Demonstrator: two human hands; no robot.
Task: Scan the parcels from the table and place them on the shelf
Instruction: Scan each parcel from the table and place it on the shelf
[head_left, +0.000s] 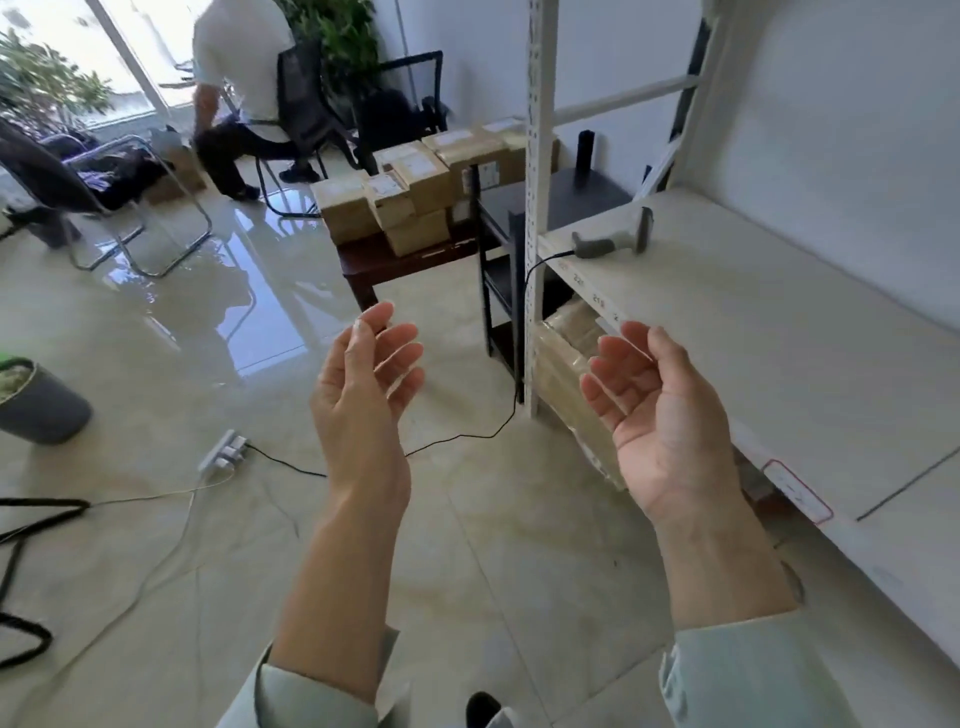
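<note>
Both the left hand (366, 387) and right hand (657, 415), fingers apart and empty, face the parcels (410, 192) on the surface (384, 260) well ahead, the left hand nearer.

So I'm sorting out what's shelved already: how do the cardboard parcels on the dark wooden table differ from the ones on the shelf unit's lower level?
The brown cardboard parcels on the dark wooden table are stacked in the open, white labels showing. The lower-shelf parcels sit tucked under the white shelf board, partly hidden. Both look like tan cardboard.
</note>
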